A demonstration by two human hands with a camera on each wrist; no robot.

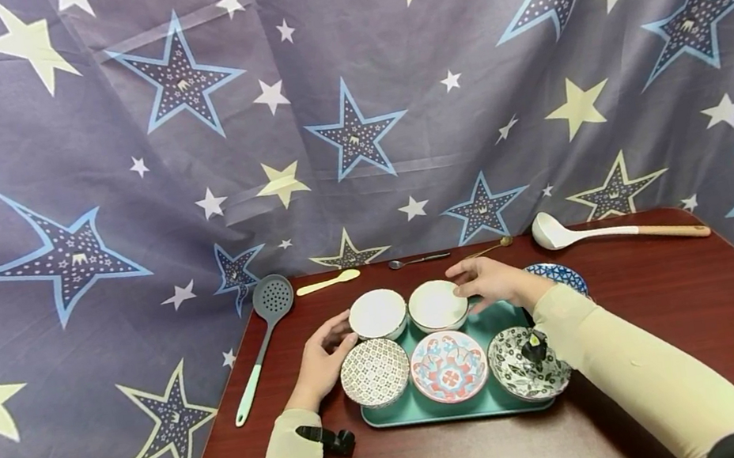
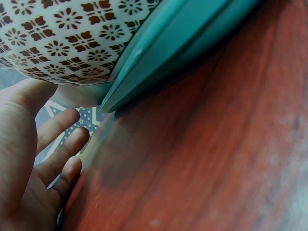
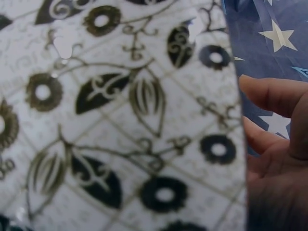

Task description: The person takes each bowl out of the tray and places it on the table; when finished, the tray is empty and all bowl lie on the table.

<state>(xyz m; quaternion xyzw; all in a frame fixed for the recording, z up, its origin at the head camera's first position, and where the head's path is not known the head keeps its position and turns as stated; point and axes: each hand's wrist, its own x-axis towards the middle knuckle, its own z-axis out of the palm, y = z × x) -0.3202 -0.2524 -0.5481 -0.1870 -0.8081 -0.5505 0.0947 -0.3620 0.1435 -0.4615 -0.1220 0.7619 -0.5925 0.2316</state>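
Right hand (image 1: 494,281): fingers reach leftward, thumb and fingers apart, grasping nothing that shows; whether it touches cannot be told. The right white bowl (image 1: 435,305) lies just left of its tips, so the placing looks meant to steady or adjust that rim.

Left hand (image 1: 318,361): fingers loose and spread. It stands at the left side of the tray, its tips by the left white bowl (image 1: 377,313). In the left wrist view the thumb comes right up to the brown-print bowl (image 1: 375,373); contact uncertain. Between them, the hands seem to bracket the back pair.

Outward: the red bowl (image 1: 450,366) and leaf bowl (image 1: 522,379) finish the front row, all five bowls upright on the green tray (image 1: 500,317), packed close, likely to share its narrow floor. The blue bowl (image 1: 559,273) sits beyond the right forearm, partly hidden, apparently off the tray.

Further out on the table (image 1: 667,301): skimmer (image 1: 273,300) at left, ladle (image 1: 608,231) at back right, both perhaps laid aside to leave working room.
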